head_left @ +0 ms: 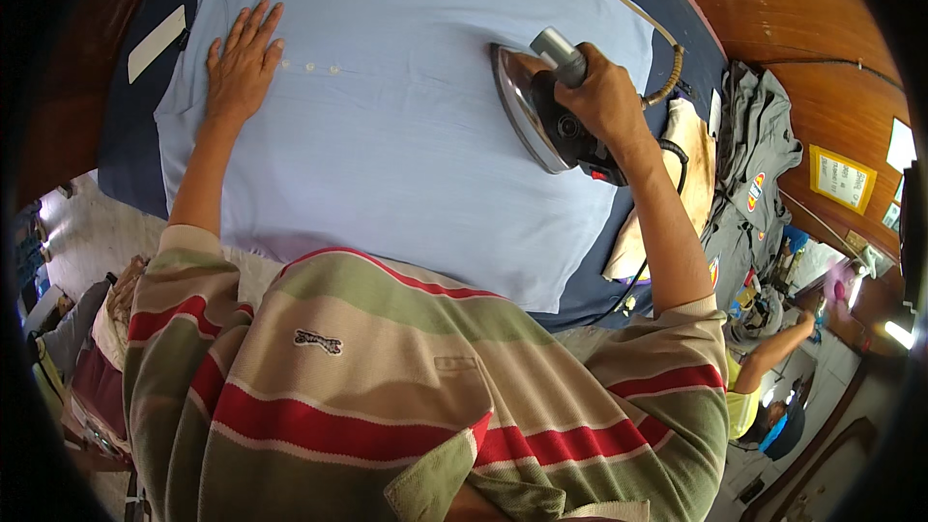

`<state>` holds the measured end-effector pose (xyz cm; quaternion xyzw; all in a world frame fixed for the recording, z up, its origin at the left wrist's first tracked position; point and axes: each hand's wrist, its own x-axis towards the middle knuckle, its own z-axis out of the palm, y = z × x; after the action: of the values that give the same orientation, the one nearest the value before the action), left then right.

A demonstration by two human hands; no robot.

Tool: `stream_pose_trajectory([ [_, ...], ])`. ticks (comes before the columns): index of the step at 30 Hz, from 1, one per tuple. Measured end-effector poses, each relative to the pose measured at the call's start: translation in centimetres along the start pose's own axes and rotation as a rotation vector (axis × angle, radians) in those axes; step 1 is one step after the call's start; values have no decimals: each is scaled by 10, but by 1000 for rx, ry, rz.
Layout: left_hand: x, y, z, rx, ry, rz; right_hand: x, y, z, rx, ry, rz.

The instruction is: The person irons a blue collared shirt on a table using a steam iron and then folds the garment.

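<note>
Iron (541, 121) in right hand (599, 97) (mid-shirt (406, 155)), edges distant.

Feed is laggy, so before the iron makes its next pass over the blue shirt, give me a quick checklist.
1. Right hand grips the iron by its handle: ok.
2. Left hand lies flat on the light blue shirt, well apart from the iron: ok.
3. Shirt spread smooth on the dark blue board: ok.
4. Buttons out of the iron's way: ok.
5. Cord off the shirt: ok.
6. Iron's heat: cannot tell.
</note>
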<state>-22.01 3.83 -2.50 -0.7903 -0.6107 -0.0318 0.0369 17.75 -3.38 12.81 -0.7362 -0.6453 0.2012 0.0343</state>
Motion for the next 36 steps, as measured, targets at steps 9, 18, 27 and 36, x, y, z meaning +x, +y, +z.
stream_pose_trajectory([
  [9, -1, 4, -3, -19, -2, -13, -29, -6, 0, -38, -249, -327],
  [18, 0, -6, 0, -17, 5, 44, 10, -71, 24, -2, -116, -300],
  [27, 0, -11, -4, -15, -21, 66, 15, -103, 23, -19, -239, -403],
  [36, 0, -6, -4, 38, -35, 33, 0, -148, 50, -99, -165, -562],
])
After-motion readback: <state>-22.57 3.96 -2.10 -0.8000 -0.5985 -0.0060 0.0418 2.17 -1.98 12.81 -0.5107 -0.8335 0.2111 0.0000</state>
